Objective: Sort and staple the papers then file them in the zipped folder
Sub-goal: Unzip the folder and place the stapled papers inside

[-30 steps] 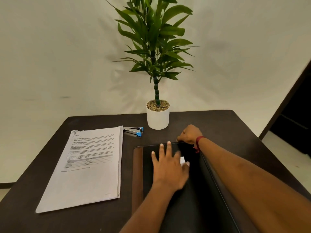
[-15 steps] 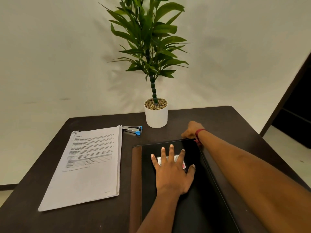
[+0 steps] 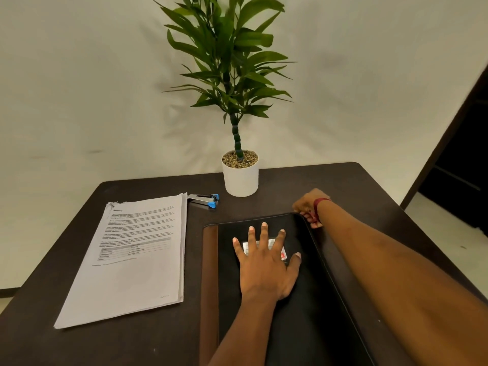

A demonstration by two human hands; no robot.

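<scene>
Left hand [image 3: 264, 265] flat, fingers spread, on black brown-spined zipped folder [image 3: 303, 313], near right. Right hand [image 3: 307, 204] curled at its far right corner, grasp hidden. White printed paper stack [image 3: 126, 273] left; blue-tipped stapler [image 3: 204, 200] beyond.

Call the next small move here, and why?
Probably draw the zip along the edge of the folder with the right hand, the left hand pressing flat to steady it. The right hand's grip is curled at the folder's far right corner, apparently on the zip, though the pull is hidden. The folder looks closed, and the papers lie beside it, the stapler beyond.
</scene>
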